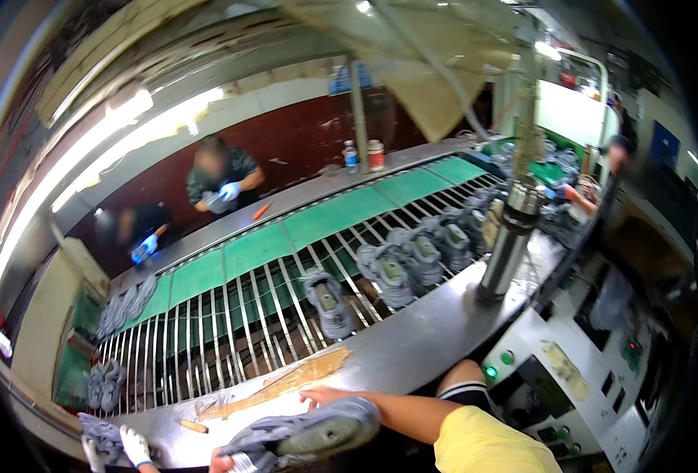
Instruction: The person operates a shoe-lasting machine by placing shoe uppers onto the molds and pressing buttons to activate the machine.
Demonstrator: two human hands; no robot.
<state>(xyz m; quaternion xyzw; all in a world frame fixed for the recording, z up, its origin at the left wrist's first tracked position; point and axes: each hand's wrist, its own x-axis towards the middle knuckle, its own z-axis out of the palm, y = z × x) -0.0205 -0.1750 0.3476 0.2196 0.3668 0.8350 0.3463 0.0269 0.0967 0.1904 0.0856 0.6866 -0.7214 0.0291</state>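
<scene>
A grey shoe (266, 432), its greenish sole (325, 438) turned partly toward me, is held at the bottom of the head view. My left hand (220, 462) grips its left end; only a few fingers show. Beyond the shoe, my right hand (323, 395) reaches over the metal ledge with fingers stretched leftward and slightly apart. The shoe hides part of that hand, and whether it touches the shoe is unclear. A small tan-handled tool (194, 426) lies on the ledge left of the shoe.
Several grey shoes (388, 272) stand on the roller conveyor (238, 323), with green mats (325, 221) along its far side. A steel flask (511, 240) stands at right by a control panel (554, 386). White-gloved hands (135, 447) handle a shoe at lower left. Co-workers (223, 177) are across.
</scene>
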